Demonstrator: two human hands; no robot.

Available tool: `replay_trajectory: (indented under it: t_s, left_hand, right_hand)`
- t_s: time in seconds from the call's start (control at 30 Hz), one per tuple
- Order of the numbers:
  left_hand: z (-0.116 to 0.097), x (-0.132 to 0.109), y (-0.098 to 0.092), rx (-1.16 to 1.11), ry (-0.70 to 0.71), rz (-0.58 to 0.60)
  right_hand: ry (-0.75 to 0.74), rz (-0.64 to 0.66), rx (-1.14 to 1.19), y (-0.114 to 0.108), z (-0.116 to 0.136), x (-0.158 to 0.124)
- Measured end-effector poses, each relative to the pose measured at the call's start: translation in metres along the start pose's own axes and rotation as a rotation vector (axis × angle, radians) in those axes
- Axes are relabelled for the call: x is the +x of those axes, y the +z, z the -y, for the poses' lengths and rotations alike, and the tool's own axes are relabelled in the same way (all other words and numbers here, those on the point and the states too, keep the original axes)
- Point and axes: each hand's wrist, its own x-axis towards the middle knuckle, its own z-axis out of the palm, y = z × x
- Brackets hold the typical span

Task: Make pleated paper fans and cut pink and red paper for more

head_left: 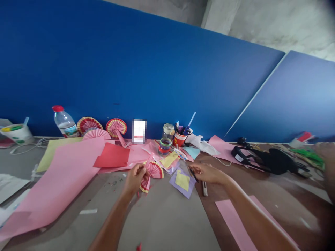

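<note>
1. Flat blue partition (131, 62): stands behind the back edge of the worktop.
2. Grey-and-brown worktop (167, 223): cluttered along the back edge, grey on the left, brown on the right.
3. Large pink paper sheet (68, 174): curls from near the back edge toward the front-left corner.
4. Left hand (136, 177): thumb and fingers pinch the pleated pink paper fan with red-and-yellow edging (155, 169) by its left side.
5. Right hand (209, 173): fingers bent at a dark slim tool (193, 174); can't tell if it's gripped or just touched. Handling, my judgement: pinch the fan near its gathered folds, lightly, so pleats don't crush; keep the tool's tip off the left fingers and the paper rim.
6. Fan: mid-span of the worktop, nearer the back edge. Pink pleats splay in two wedges, one upper right, one lower; coloured bands along the outer rim; pink strip sticks up from the top. Looks only part opened, pleats crisp. Worktop contact: can't tell.
7. Purple paper square (187, 194): between the hands, smaller yellow paper piece (182, 180) on top.
8. Slim pale-cased tool (205, 190): on the brown part, just below the right hand.
</note>
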Motion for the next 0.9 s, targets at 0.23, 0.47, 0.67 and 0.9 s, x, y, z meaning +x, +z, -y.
replay_trajectory:
  t_s: [0.23,0.47,0.67,0.9]
  left_hand:
    - [0.002,0.000,-0.003,-0.039,-0.007,0.007]
    - [-0.007,-0.002,-0.001,-0.052,-0.011,0.000]
    - [-0.007,-0.002,0.002,-0.113,-0.069,0.025]
    - [-0.015,-0.006,-0.001,-0.318,-0.070,0.057]
  right_hand:
    - [-0.075,0.186,0.669,0.011,0.002,-0.007]
    - [-0.106,0.377,0.741,0.010,-0.001,-0.026]
    - [-0.318,0.280,1.102,0.000,0.025,-0.041]
    - [-0.463,0.354,1.274,0.055,0.092,-0.001]
